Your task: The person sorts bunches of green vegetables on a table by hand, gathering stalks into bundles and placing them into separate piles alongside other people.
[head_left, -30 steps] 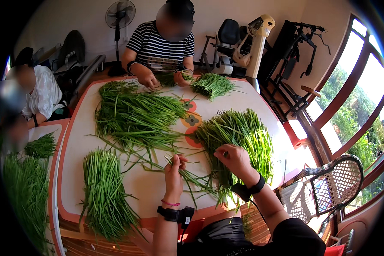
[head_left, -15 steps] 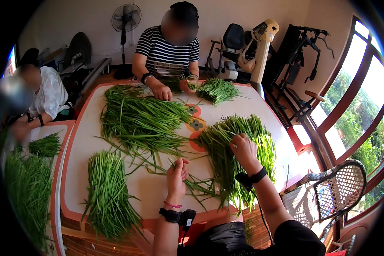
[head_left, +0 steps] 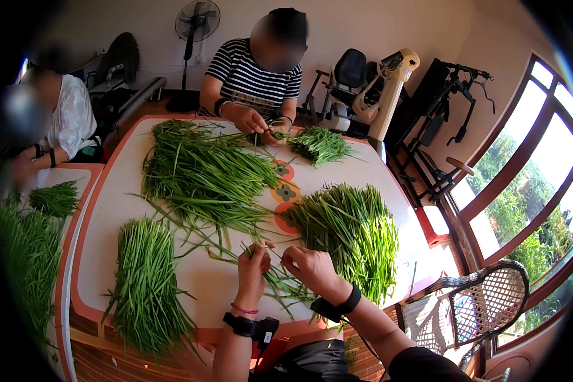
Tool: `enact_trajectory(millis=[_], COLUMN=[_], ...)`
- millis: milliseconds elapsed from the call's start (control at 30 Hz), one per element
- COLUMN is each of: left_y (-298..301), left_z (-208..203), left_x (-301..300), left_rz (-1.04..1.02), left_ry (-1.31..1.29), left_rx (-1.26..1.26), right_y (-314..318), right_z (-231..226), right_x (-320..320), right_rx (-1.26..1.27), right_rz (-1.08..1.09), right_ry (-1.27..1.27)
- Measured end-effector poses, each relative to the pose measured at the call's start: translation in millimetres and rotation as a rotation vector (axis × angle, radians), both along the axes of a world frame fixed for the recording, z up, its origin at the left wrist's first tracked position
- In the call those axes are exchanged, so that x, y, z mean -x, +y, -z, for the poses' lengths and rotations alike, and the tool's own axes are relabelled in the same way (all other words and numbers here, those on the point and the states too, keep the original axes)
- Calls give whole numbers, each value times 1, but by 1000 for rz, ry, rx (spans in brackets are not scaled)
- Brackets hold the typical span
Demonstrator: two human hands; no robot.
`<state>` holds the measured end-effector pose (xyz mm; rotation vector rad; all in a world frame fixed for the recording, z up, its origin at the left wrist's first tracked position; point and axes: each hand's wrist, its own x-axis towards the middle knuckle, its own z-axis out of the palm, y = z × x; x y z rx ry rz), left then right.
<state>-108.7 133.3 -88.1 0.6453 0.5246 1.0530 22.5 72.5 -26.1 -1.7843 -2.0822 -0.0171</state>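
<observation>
The left hand [head_left: 253, 272] is closing around a few thin green stalks [head_left: 249, 250], its thumb and fingers pressing together near the top and the other fingers curling toward the palm. The right hand [head_left: 313, 270] is hovering just beside it, palm turned down, with its thumb and fingertips bunching close together and pointing toward the left one; whether a stalk is sitting between them, I cannot tell. The two hands are staying a narrow gap apart above the near edge of the white tabletop [head_left: 213, 302], and loose stalks [head_left: 280, 290] are lying below and between them.

To the right, a broad pile [head_left: 353, 232] of green stalks is spreading close to the right hand. To the left, well apart from the left hand, a neater bundle [head_left: 148, 277] is lying with its lower ends hanging over the near edge. Beyond the hands, a large tangled heap [head_left: 204, 175] is covering the far left part, its loose strands trailing toward the left hand.

Across the tabletop, a co-worker [head_left: 254, 73] in a striped shirt is bringing both hands close together over some green stalks, and a small bundle [head_left: 320, 146] is resting beside them.
</observation>
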Motion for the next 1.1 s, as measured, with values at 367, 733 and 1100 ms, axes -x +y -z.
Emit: enact_trajectory(millis=[367,733,1100], left_y=[-5,1,3], left_z=[-6,5,7], left_x=[-4,-6,-3], left_rz=[99,-50,-36], left_ry=[126,-162,-186], left_rx=[-99,91,84], right_y=[-8,-33,4], right_z=[1,-14,-28], right_x=[-8,-9,-68], right_rx=[-11,602,-42], right_rz=[52,48,386], right_ry=[290,642,-78])
